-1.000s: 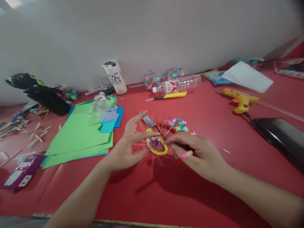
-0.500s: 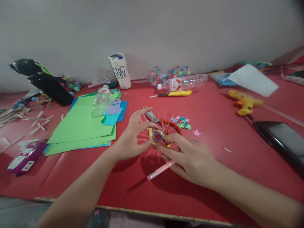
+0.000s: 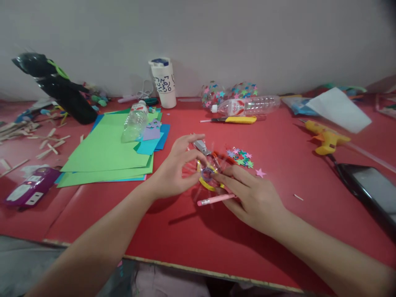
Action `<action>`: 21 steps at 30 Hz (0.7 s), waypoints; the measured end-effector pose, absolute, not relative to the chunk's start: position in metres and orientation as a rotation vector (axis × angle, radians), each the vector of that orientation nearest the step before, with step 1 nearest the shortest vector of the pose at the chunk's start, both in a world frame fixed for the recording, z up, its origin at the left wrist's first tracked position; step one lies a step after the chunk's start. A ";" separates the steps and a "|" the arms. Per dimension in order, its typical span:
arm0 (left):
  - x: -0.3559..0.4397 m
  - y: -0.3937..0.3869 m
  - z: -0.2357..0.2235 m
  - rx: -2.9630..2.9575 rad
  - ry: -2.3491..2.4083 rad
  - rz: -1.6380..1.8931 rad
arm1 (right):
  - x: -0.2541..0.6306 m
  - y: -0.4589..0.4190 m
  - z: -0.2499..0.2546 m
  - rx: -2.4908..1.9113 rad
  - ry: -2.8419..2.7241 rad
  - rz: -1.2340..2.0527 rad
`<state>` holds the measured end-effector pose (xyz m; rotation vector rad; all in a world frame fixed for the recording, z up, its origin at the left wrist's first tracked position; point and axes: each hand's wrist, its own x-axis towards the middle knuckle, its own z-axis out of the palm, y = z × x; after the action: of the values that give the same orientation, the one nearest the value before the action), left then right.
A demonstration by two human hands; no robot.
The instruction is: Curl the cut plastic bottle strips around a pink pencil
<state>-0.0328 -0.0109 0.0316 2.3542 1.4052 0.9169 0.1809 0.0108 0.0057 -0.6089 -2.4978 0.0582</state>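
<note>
My left hand (image 3: 175, 169) curves its thumb and forefinger round the left side of a see-through plastic piece (image 3: 208, 170) with thin splayed strips. A purplish ring shows at its middle and a yellow ring around or beneath it. My right hand (image 3: 253, 196) grips a pink pencil (image 3: 216, 199), eraser end pointing left, while its fingertips touch the right side of the plastic piece. Just behind lies a silver metal tool (image 3: 201, 147), apparently scissors, with red beside it; its handles are partly hidden. Several small foam stars (image 3: 240, 157) lie beyond my right hand.
Green sheets (image 3: 93, 148) with a cut bottle (image 3: 135, 121) lie left, near a purple device (image 3: 29, 187). At the back stand a white tumbler (image 3: 163, 84), a plastic bottle (image 3: 247, 107) and a yellow cutter (image 3: 239, 120). A yellow glue gun (image 3: 326, 138) and a black phone-like object (image 3: 368, 185) are right.
The pencil has swung closer to level in my right hand, its eraser end rising. Both hands stay at the plastic piece. The whole view has shifted slightly.
</note>
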 end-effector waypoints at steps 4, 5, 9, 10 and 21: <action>-0.033 -0.013 0.034 2.361 1.372 0.895 | 0.180 0.012 0.006 -0.607 -2.488 0.092; -0.032 -0.014 0.034 2.367 1.369 0.893 | 0.180 0.011 0.006 -0.608 -2.487 0.102; -0.030 -0.015 0.033 2.404 1.377 0.896 | 0.179 0.011 0.006 -0.623 -2.482 0.151; -0.029 -0.015 0.032 2.422 1.382 0.891 | 0.179 0.010 0.006 -0.624 -2.475 0.171; -0.029 -0.015 0.027 2.548 1.399 0.939 | 0.181 0.011 0.018 -0.543 -2.195 0.394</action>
<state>-0.0291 -0.0145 0.0272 2.5482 1.3986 0.9394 0.1813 0.0105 0.0177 -0.5430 -2.1949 0.3939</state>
